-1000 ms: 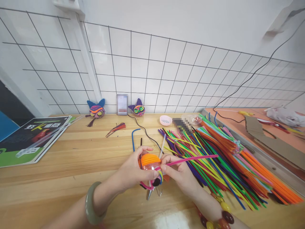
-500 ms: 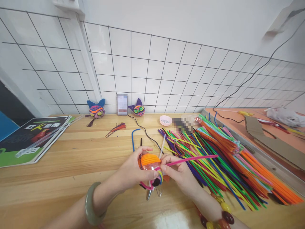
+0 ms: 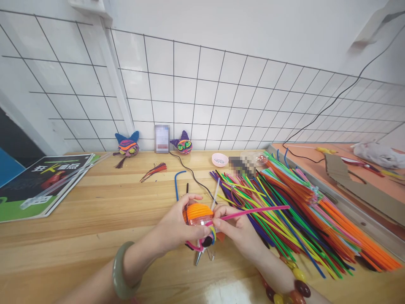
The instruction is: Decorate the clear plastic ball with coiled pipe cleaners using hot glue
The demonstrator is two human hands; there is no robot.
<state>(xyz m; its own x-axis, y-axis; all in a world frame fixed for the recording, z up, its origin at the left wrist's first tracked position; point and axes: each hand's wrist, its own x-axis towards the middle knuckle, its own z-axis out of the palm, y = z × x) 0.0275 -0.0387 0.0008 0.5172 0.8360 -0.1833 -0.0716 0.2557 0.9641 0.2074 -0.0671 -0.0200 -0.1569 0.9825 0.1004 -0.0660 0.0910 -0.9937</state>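
My left hand [image 3: 179, 223] is wrapped round a clear ball-like piece [image 3: 198, 213] covered on top with orange pipe cleaner, with pink, yellow, blue and black bits lower down. At its right side my right hand [image 3: 229, 223] pinches a long pink pipe cleaner [image 3: 262, 210], whose free end points right. One end of it lies against the piece near my left thumb. Below the piece a metal tip [image 3: 198, 258] shows; the rest of that tool is hidden.
Bundles of coloured pipe cleaners [image 3: 303, 228] cover the table's right side. Two finished-looking eared figures [image 3: 127, 145] and a phone [image 3: 162, 139] stand by the wall. A pink bowl [image 3: 220, 160] sits behind, a booklet [image 3: 41, 181] at left, and a black cable crosses the middle.
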